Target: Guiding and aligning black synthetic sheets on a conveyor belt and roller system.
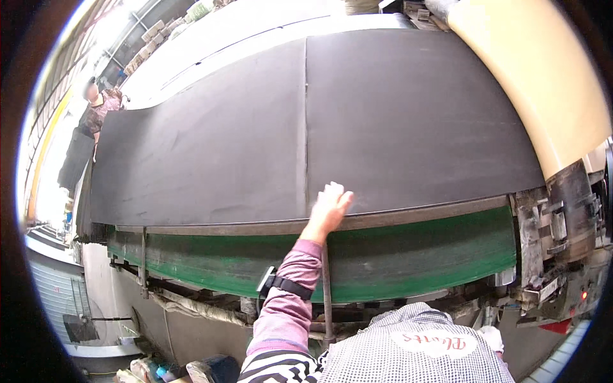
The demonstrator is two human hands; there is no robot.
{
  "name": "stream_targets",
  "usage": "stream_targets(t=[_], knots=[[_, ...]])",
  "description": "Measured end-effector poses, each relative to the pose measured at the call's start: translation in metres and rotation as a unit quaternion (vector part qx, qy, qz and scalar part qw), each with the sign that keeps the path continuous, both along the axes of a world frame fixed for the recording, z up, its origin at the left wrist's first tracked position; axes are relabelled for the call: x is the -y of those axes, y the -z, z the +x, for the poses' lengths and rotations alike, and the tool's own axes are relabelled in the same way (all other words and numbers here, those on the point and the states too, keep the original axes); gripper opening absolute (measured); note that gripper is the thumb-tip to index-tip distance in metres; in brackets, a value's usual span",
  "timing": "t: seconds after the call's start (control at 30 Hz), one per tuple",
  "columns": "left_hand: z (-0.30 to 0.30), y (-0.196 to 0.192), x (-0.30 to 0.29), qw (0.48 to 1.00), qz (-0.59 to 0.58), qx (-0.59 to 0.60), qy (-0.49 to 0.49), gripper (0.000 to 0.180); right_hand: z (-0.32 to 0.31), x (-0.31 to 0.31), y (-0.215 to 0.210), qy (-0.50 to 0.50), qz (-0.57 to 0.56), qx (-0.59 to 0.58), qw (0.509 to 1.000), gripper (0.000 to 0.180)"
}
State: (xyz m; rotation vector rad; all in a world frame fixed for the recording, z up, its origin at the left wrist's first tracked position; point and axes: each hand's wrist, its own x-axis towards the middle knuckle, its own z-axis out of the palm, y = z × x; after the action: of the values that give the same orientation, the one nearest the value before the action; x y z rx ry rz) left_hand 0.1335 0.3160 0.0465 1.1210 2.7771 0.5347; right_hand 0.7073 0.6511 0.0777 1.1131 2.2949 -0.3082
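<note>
**One open hand flat on the near edge of a black sheet**

The person's left hand (329, 205) reaches forward and lies open, fingers (338, 196) extended and slightly spread, palm down. It grips nothing; it rests on the near edge of the right black sheet (415, 121), just to the right of the seam (306, 127) where that sheet meets the left black sheet (204, 159). The wrist crosses the metal edge strip (408, 217) that runs along the front of the table. The forearm wears a pink sleeve (287, 300) with a black strap and small device (271, 282) around it.

The right hand is hard to make out: something white (490, 337) shows at the lower right beside a checked cloth (415, 351), and whether it is open or closed cannot be told.

Counted: two black sheets lie side by side, meeting at one straight seam and covering most of the long table. One green band (415, 262) runs below the edge strip. One thin vertical rod (326, 293) stands just below the left hand. One large cream roll (536, 83) curves along the far right. One other person (102, 105) stands at the far left end of the sheets, well apart from the hand. Grimy machinery (562, 223) sits at the right end.
</note>
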Motion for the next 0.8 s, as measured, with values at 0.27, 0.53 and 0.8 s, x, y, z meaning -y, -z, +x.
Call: stream_targets(t=[0.27,0.53,0.8], knots=[[-0.054,-0.009,0.126,0.912,-0.251,0.184,-0.266,0.080,-0.312,0.022,-0.077,-0.247,-0.024,-0.428,0.869,0.025],[-0.023,-0.030,0.012,0.944,-0.232,0.202,-0.116,0.072,-0.513,0.072,-0.009,-0.355,0.034,-0.362,0.861,0.035],[-0.056,-0.004,0.207,0.878,-0.221,-0.105,-0.412,0.054,-0.479,-0.015,-0.019,-0.332,0.015,-0.264,0.905,0.055]])
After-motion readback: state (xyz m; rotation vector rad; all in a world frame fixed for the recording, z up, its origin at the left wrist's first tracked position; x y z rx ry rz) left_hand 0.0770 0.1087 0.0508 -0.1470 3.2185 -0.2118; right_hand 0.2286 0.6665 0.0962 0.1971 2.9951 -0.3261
